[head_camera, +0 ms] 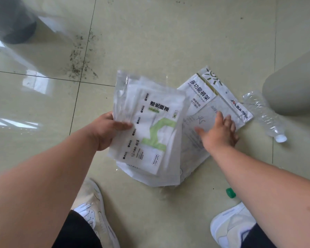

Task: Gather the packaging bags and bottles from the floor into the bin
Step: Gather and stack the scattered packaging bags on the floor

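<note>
— While the pale tiled floor [150, 33] spreads wide, what lies on it?

— A printed packaging bag [217, 97] lies flat at the middle, the right hand [220, 131] spread wide and pressing on it.

— And the other?

— The left hand [106, 129] grips a stack of white bags [150, 126], thumb on top, lifted over the first. A clear bottle [265, 115] lies just beside the flat bag. A green cap [230, 192] sits near a white shoe [231, 224].

One head-worn view looks steeply down, close over the tiled floor [150, 33].
</note>
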`<action>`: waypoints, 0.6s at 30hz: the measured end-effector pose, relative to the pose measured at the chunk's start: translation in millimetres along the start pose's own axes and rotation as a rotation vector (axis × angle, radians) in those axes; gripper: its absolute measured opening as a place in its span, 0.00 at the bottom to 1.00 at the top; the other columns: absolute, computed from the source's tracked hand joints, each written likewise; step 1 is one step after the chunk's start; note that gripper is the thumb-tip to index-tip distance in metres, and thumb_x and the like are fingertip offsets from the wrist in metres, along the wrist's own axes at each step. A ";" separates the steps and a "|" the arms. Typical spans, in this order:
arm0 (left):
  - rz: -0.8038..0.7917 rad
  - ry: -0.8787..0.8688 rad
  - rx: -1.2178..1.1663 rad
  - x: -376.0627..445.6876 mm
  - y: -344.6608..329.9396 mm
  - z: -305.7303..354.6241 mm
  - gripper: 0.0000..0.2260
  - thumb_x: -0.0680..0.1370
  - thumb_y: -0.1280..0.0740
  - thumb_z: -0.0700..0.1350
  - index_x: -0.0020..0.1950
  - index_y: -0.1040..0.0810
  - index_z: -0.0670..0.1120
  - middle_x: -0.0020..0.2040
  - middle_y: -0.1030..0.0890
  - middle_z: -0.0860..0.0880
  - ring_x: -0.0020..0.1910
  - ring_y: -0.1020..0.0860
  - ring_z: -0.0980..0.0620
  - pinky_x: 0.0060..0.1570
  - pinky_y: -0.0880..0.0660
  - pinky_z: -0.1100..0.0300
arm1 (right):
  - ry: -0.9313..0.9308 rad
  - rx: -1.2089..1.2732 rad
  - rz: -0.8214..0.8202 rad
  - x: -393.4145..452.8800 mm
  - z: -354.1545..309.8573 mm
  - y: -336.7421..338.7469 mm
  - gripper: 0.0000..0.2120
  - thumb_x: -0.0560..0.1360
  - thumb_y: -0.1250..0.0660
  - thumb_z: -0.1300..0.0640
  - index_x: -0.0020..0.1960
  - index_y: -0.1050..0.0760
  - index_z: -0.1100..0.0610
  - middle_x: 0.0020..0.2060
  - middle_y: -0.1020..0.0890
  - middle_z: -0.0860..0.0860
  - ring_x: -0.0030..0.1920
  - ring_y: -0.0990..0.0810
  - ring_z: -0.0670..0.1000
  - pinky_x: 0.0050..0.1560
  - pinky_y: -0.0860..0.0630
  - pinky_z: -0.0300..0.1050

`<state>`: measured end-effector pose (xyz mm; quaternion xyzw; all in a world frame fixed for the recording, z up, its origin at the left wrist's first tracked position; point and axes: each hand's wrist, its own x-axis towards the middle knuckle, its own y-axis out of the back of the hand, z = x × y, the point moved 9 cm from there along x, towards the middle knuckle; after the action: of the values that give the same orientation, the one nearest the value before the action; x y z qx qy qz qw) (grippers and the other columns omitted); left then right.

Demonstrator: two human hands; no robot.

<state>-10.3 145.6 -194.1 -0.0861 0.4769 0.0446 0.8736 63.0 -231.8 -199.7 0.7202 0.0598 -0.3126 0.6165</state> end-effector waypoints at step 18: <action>0.256 -0.067 0.733 52.5 -83.6 39.7 0.19 0.74 0.24 0.43 0.64 0.25 0.48 0.51 0.19 0.48 0.51 0.18 0.42 0.48 0.20 0.51 | -0.397 0.794 0.151 5.6 60.1 -16.7 0.33 0.72 0.25 0.53 0.75 0.28 0.57 0.69 0.23 0.56 0.66 0.20 0.59 0.66 0.23 0.49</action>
<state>64.3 71.1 -208.2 0.2936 0.4391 -0.0172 0.8490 37.0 -285.3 -219.6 0.8293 -0.2371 -0.3978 0.3127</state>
